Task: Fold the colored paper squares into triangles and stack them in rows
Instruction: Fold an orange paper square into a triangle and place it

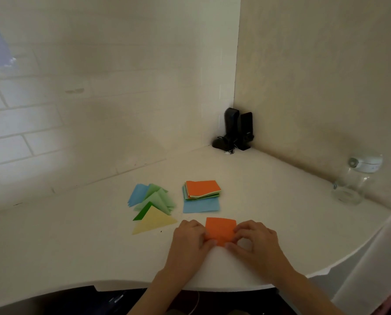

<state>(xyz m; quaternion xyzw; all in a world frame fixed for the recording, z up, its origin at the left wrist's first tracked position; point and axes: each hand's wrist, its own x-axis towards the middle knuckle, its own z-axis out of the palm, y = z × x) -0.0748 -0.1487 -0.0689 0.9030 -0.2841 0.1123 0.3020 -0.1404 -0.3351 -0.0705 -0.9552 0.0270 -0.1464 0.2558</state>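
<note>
An orange paper square (220,229) lies on the white table (280,201) between my hands. My left hand (188,237) grips its left edge and my right hand (254,238) pinches its right and near edges. Behind it sits a stack of unfolded squares (202,189) with orange on top, and a blue square (201,206) sticks out underneath. To the left lies a row of folded triangles: blue (138,193), light green (159,196), dark green (144,212) and yellow (154,222) nearest me.
Two black speakers (237,130) stand in the far corner where the tiled wall meets the plain wall. A clear glass jar (351,183) stands at the right. The table's curved front edge (190,286) runs just under my wrists.
</note>
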